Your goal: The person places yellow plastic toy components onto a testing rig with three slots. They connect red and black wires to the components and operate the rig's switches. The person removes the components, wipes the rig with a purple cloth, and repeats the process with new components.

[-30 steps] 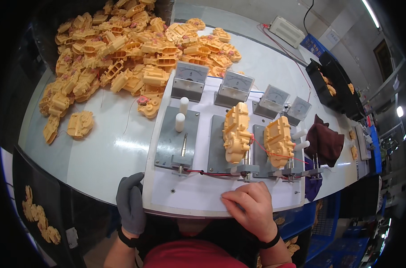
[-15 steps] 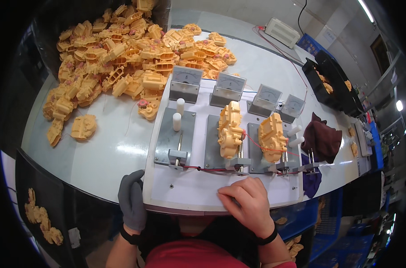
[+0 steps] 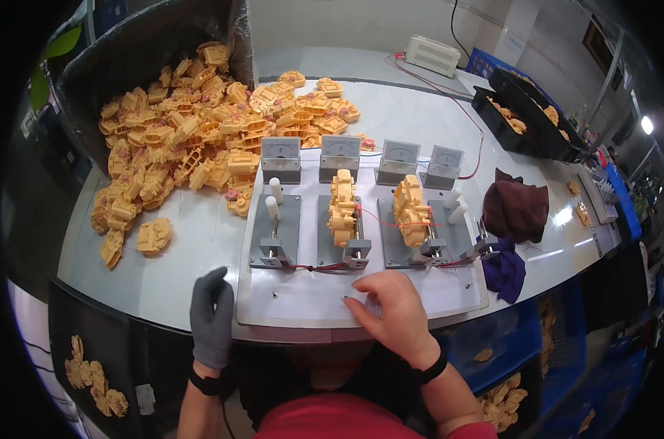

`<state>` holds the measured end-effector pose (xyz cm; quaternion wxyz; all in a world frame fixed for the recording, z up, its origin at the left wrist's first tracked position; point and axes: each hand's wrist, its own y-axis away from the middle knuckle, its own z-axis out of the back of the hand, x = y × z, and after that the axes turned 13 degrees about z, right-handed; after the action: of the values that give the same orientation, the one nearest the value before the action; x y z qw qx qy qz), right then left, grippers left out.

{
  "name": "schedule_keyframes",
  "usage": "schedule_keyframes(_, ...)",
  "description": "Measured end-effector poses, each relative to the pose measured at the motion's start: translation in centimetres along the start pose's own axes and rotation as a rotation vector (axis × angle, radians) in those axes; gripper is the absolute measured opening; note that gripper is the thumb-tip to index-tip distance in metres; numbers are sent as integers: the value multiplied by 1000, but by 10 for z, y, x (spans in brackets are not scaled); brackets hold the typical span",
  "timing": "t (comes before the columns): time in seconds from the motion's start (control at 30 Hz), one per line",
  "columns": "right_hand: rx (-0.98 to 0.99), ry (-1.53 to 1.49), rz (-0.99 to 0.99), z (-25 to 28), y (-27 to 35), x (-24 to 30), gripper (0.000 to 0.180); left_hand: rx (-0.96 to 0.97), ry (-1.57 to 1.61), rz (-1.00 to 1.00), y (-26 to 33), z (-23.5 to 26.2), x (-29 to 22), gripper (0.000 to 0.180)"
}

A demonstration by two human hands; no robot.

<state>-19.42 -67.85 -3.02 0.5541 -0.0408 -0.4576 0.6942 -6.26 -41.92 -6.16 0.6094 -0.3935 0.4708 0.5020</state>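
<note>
My left hand (image 3: 212, 322), in a grey glove, hovers by the left front corner of a white board (image 3: 303, 307). Its thumb and fingers are apart, with nothing visible between them. My bare right hand (image 3: 394, 314) is over the board's front edge, thumb and forefinger spread and holding nothing I can see. Beyond it, one yellow plastic housing (image 3: 341, 208) stands on the middle grey fixture and another housing (image 3: 411, 212) on the right one. A thin red wire (image 3: 383, 221) runs between them. The left grey fixture (image 3: 288, 227) carries two white pegs and no housing.
Dial meters (image 3: 340, 150) line the board's back. A big heap of yellow housings (image 3: 186, 132) spills from a dark bin at the back left. Brown cloth (image 3: 518, 208) and purple cloth (image 3: 504, 274) lie on the right. Black crates (image 3: 529, 121) stand farther back.
My right hand's thumb and fingers have spread from a closer curl. My left hand's thumb and fingers have parted. The whole view has shifted and turned slightly; the housings stay on their fixtures.
</note>
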Motion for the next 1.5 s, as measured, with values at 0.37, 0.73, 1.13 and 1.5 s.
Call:
schedule_keyframes(0.37,-210,-292,-93,-5,-12,5,40,630,-1070,-1045,-83,-91,-196,67)
schedule_keyframes(0.73,-216,-360,43,-3,-8,-9,43,680,-1113,-1197,-84,-108,-240,28)
schedule_keyframes(1.13,-99,-606,-481,65,133,43,66,1133,-742,-768,70,-106,-200,52)
schedule_keyframes(1.5,-532,504,-1167,165,385,-100,55,1116,-9,-1346,92,-109,-204,36)
